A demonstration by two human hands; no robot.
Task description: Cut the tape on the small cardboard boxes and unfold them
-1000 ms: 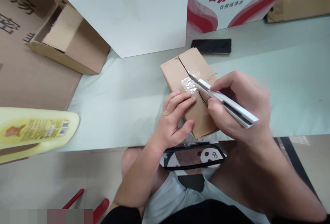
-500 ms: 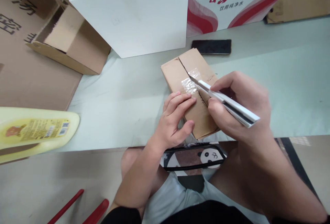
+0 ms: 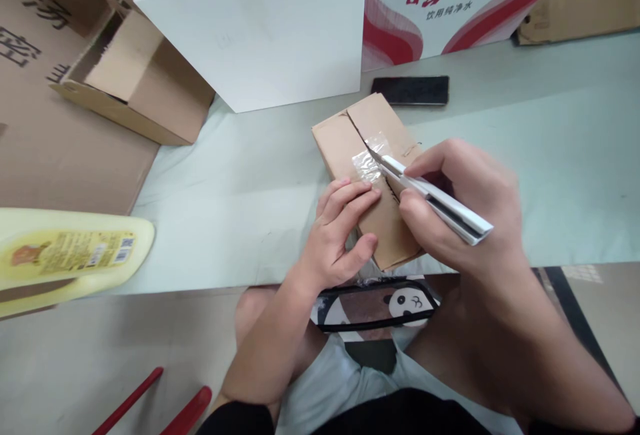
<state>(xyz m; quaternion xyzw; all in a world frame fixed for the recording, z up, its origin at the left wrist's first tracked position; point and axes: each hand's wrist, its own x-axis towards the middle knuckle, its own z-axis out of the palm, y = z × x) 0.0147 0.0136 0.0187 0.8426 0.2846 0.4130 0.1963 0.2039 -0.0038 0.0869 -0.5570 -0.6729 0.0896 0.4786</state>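
A small brown cardboard box (image 3: 332,142) lies at an angle on the table, with clear tape (image 3: 367,166) across its top seam. My left hand (image 3: 340,231) rests on the box's near left part, fingers stretched out flat and thumb apart. In my right hand (image 3: 467,205) is a white utility knife (image 3: 445,205), pinched between thumb and fingers. Its blade is out, and the tip meets the seam at the tape. My right hand hides the box's right side.
Behind the box lies a black phone (image 3: 411,91). A large white box (image 3: 280,35) and a red-and-white carton (image 3: 460,8) stand at the back. At left are an opened cardboard box (image 3: 155,75) and a yellow bottle (image 3: 75,255). The table's front edge runs just before me.
My right hand and the utility knife have shifted slightly left, with the blade tip still at the tape. My left hand and the box have stayed put.
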